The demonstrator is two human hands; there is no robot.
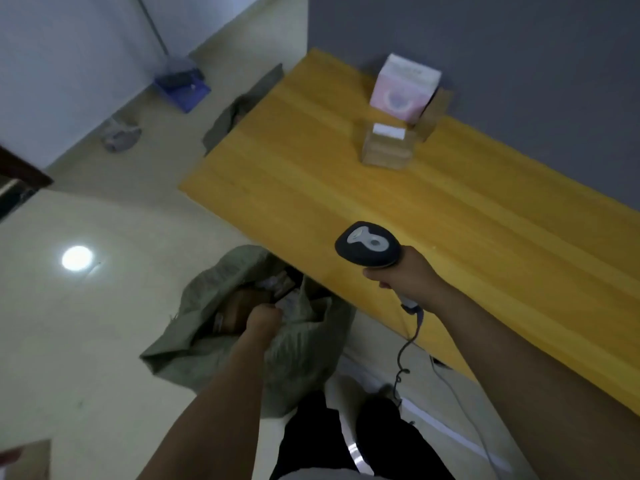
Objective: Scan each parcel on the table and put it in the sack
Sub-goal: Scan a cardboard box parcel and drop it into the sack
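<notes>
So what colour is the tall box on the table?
The tall cardboard box is pink with a white top, seen in the head view.

Yellow wooden table [311, 188] set against grey wall [519, 64]. Pale glossy floor [104, 341] carries a round light reflection [76, 258]. White wall [69, 46] at left; blue dustpan [183, 88], possibly, at its foot. Dark doorframe [20, 174] at far left.

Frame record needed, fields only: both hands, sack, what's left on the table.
left hand: in mouth of grey-green woven sack, grip unclear
right hand: grips black handheld barcode scanner above yellow wooden table
on table: pink-and-white carton, labelled brown cardboard box, plain brown cardboard box beside the carton
in sack: brown parcel showing
</notes>
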